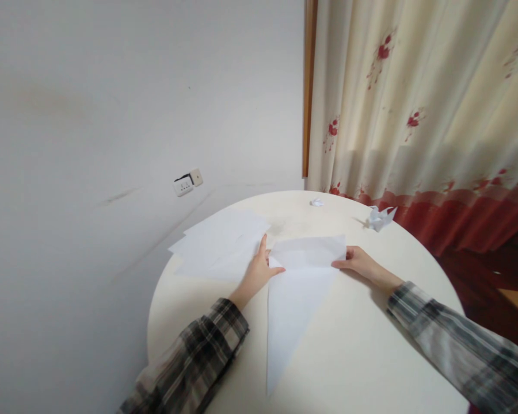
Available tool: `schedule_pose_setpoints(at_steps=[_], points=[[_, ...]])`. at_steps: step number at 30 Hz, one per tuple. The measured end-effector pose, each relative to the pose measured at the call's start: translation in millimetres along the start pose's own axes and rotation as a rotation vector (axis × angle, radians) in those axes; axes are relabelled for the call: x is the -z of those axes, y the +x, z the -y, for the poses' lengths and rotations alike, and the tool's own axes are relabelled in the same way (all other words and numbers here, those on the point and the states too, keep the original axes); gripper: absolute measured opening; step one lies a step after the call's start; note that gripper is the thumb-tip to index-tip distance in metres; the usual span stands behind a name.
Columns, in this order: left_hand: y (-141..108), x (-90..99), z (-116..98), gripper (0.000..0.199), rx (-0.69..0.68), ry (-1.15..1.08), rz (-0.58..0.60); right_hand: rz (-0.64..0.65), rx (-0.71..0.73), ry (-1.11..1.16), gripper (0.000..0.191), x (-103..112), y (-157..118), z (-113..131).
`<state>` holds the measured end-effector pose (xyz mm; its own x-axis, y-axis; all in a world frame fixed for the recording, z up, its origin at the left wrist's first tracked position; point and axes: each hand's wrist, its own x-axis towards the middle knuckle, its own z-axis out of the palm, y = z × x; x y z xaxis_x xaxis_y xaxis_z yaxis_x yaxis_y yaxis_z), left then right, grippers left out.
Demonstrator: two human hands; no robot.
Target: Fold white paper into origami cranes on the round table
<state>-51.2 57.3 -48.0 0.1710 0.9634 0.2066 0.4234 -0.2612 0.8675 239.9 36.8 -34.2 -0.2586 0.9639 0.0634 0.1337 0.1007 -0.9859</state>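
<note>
The step in hand looks to be a fold across a sheet of white paper [297, 313], which lies on the round white surface [371, 351] in front of the person: a strip [308, 253] runs sideways along its far end, and the part nearer the body narrows to a point. The next move would seem to call for lining the strip up with the edge below it and pressing a crease along that line—an even run of finger pressure, with the far end kept from lifting. The left hand [257, 271] is at the strip's left end, its index finger pointing away from the body and its thumb laid inward over the paper; those two are spread apart, but whether its other fingers grip the edge I cannot tell. The right hand [359, 262] comes in from the side, thumb and fingers clamped on the strip's right end. Both forearms, in plaid sleeves [207, 348], reach forward on either side of the paper. Loose sheets [222, 244] lie just beyond the left hand—overlapping, partly fanned—while a folded paper bird [379, 219] and a small white piece [316, 202] sit near the far rim.
</note>
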Motion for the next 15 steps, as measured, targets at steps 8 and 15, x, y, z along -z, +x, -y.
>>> schedule_pose_setpoints(at_steps=[8, 15], points=[[2, 6.7, -12, 0.025, 0.070, 0.110, 0.088, -0.151, 0.020, -0.195, 0.035, -1, 5, -9], [3, 7.9, -4, 0.018, -0.011, 0.081, 0.172, -0.087, 0.173, -0.347, 0.028, 7, 3, -12]])
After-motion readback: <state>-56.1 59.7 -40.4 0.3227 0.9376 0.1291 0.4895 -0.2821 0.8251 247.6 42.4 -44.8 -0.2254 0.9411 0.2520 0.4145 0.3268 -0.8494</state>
